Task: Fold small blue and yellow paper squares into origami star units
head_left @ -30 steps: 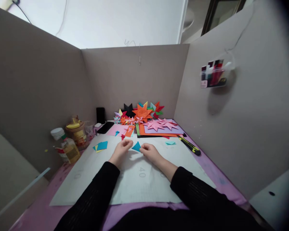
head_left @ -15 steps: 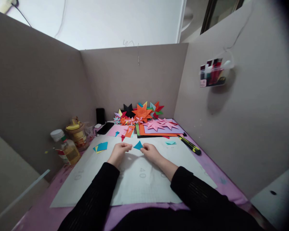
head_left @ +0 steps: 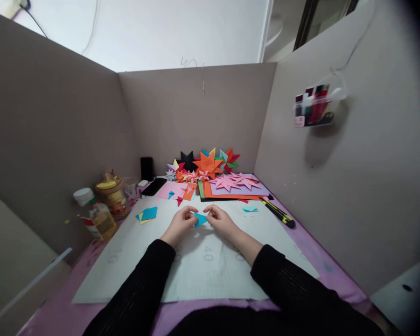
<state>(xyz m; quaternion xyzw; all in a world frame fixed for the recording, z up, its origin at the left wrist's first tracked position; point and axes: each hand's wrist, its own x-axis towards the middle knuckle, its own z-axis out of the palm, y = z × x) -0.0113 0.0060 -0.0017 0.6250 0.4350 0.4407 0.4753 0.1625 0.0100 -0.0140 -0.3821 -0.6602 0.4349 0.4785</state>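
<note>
A small piece of folded blue paper (head_left: 200, 220) is held over the white mat (head_left: 210, 275) between my two hands. My left hand (head_left: 180, 223) pinches its left side between thumb and fingers. On the opposite side, my right hand (head_left: 222, 223) grips the right corner the same way. Left of my hands lie blue and yellow paper squares (head_left: 149, 213), overlapping. A light teal folded paper (head_left: 249, 209) rests to the right of my right hand.
Paper stars (head_left: 207, 164) stand against the back panel, with pink stars (head_left: 227, 182) on stacked coloured sheets. A yellow-black utility knife (head_left: 279, 213) lies at right. A bottle (head_left: 103, 221), a yellow-lidded container (head_left: 111, 196) and a black phone (head_left: 154, 186) are at left.
My left hand has come in to grip the blue paper, which it was apart from before. The paper has dropped slightly and turned between my hands.
</note>
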